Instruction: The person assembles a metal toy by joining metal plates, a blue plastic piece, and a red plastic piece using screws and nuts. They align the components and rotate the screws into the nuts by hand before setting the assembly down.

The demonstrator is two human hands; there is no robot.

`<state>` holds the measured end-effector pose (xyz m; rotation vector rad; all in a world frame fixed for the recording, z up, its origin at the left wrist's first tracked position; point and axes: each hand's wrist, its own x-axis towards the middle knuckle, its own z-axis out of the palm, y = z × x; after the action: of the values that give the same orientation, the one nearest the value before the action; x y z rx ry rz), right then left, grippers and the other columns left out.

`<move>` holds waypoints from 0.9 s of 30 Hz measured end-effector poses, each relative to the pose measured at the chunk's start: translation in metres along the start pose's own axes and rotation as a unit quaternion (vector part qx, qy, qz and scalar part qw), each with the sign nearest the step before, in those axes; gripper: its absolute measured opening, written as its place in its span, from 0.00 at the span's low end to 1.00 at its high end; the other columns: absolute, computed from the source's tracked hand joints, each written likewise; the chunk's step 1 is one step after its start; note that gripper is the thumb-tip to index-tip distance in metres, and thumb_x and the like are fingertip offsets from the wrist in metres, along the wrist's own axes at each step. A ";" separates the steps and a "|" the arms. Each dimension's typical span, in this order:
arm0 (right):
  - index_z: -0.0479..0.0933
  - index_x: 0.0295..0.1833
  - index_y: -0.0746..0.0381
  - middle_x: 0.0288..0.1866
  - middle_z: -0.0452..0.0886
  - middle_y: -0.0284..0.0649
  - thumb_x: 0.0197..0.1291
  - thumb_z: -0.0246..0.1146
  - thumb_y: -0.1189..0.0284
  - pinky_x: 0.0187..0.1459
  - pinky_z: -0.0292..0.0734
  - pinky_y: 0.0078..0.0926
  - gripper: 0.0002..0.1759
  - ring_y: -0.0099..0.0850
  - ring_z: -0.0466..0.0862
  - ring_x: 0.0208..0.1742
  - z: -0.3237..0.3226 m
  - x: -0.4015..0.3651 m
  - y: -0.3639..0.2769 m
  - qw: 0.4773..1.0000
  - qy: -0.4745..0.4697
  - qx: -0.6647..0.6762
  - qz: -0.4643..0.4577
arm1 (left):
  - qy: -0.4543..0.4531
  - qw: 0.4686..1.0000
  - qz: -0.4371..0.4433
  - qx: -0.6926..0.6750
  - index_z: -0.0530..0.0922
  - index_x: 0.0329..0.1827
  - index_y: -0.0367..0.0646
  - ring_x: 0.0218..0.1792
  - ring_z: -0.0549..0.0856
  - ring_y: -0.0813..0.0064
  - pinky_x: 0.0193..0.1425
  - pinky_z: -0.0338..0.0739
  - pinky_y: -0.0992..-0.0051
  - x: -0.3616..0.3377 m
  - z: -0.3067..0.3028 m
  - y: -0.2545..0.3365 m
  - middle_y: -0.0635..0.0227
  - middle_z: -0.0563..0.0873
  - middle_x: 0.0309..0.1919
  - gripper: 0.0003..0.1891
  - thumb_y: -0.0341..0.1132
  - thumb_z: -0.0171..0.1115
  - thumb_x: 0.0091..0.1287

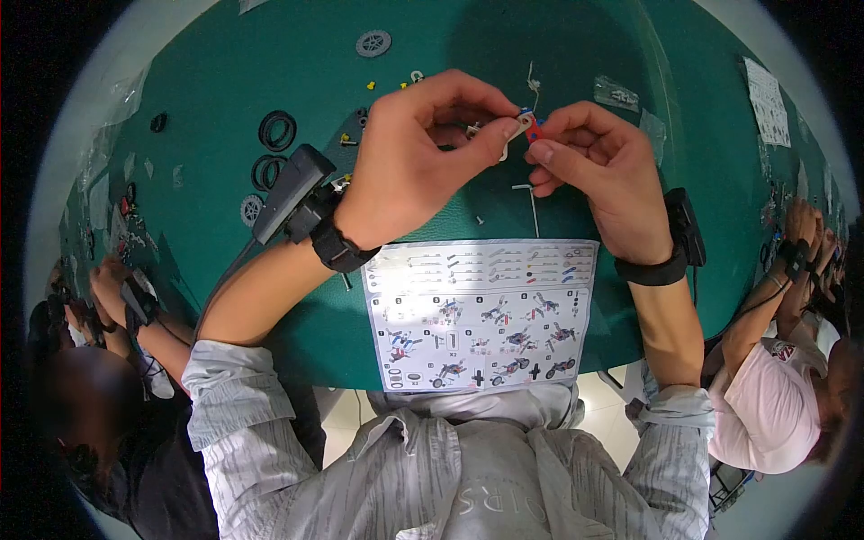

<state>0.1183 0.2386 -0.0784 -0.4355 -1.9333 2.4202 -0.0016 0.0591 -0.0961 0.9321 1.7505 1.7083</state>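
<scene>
My left hand (423,157) pinches a pale, flat strip (515,131) between thumb and forefinger. Against the strip's upper end sits a small red piece (532,129) with blue bits, which the fingertips of my right hand (601,171) hold from the other side. Both hands meet above the green table, beyond a printed instruction sheet (481,315). Just below the fingers lies an L-shaped hex key (535,209), with a small screw (480,220) to its left. My curled fingers hide part of the held pieces.
Black rubber rings (277,131) and a grey toothed wheel (373,43) lie on the green table (216,81). A clear plastic bag (616,93) is beyond my right hand. Other people sit at both sides, their hands (799,225) apart from mine.
</scene>
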 end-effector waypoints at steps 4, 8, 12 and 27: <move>0.79 0.49 0.67 0.42 0.87 0.40 0.64 0.70 0.78 0.39 0.86 0.20 0.10 0.23 0.87 0.37 -0.001 0.000 0.000 1.000 -0.003 -0.004 -0.003 | -0.024 0.999 0.033 0.008 0.80 0.54 0.34 0.49 0.87 0.78 0.50 0.84 0.79 -0.001 0.001 0.000 0.61 0.88 0.48 0.12 0.25 0.67 0.70; 0.80 0.48 0.67 0.41 0.87 0.39 0.64 0.70 0.78 0.38 0.85 0.19 0.10 0.23 0.87 0.36 0.000 0.000 -0.001 1.000 0.004 -0.013 -0.003 | -0.022 1.000 0.006 -0.022 0.79 0.54 0.35 0.49 0.87 0.78 0.52 0.84 0.79 -0.001 0.002 0.000 0.61 0.88 0.48 0.12 0.24 0.67 0.69; 0.80 0.48 0.67 0.40 0.87 0.39 0.63 0.70 0.78 0.38 0.85 0.18 0.10 0.22 0.87 0.36 0.001 0.000 0.001 1.000 0.007 -0.019 -0.007 | -0.020 0.999 0.001 -0.034 0.79 0.54 0.35 0.47 0.87 0.80 0.50 0.83 0.80 -0.001 0.002 -0.002 0.63 0.88 0.47 0.12 0.25 0.67 0.69; 0.79 0.47 0.68 0.40 0.86 0.39 0.63 0.69 0.79 0.38 0.85 0.19 0.09 0.22 0.86 0.36 0.003 0.001 0.001 0.999 0.021 -0.036 -0.008 | -0.013 1.000 -0.023 -0.017 0.78 0.52 0.36 0.42 0.85 0.84 0.44 0.82 0.83 0.000 0.000 -0.003 0.67 0.87 0.44 0.11 0.27 0.68 0.70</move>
<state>0.1168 0.2360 -0.0791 -0.4653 -2.0036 2.3185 -0.0022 0.0596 -0.0992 0.8891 1.7070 1.6842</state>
